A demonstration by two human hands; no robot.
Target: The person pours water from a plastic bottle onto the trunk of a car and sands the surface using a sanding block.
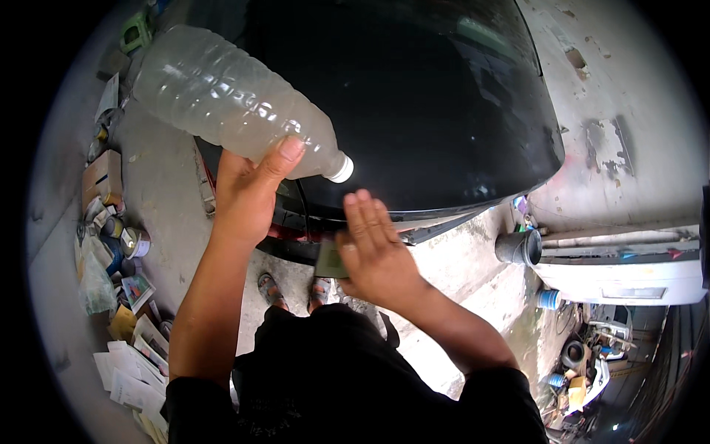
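Note:
My left hand (pixel 248 192) grips a large clear plastic bottle (pixel 222 100) with a white cap, tilted with the cap pointing down and to the right over a glossy black car panel (pixel 429 96). My right hand (pixel 373 248) lies flat with its fingers together, pressing a small dark square pad (pixel 330 260) against the panel's lower edge, just below the bottle's cap. Below the hands I see my sandalled feet on the concrete floor.
Along the left wall stand paint cans (pixel 135 242), a cardboard box (pixel 102 177) and scattered papers (pixel 129 377). A white car body (pixel 629 274) and a dark bucket (pixel 520 248) lie to the right. Bare concrete floor (pixel 166 192) surrounds me.

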